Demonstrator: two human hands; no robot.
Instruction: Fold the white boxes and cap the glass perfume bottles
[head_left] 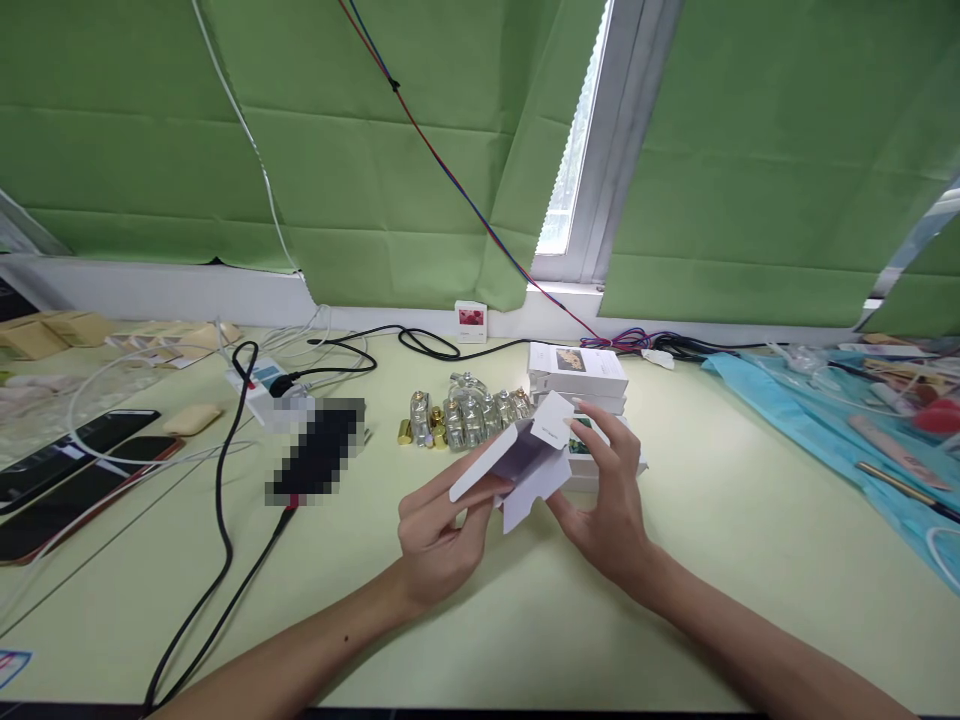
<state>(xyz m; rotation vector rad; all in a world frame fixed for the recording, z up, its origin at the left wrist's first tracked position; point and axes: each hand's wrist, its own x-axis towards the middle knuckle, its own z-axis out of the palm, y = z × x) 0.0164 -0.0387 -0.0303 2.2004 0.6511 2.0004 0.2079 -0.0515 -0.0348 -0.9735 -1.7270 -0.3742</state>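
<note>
A small white box (517, 455) with its end flaps folded out is held above the middle of the table, tilted. My left hand (446, 530) grips the box from the left, fingers wrapped along its side. At the box's right end, my right hand (611, 495) has its thumb and fingers curved round the flaps, pinching them. Behind the box stands a cluster of small glass bottles (471, 420) with gold caps (438, 425) beside them. A stack of white boxes (577, 370) sits behind my right hand, which partly hides the lower ones.
On the left lie a blurred-out phone (322, 450) on a black cable (225, 500), two dark phones (90, 490) and a beige object (193, 418). A small box (471, 322) stands by the wall. Blue sheeting (817, 430) with tools and a pen covers the right.
</note>
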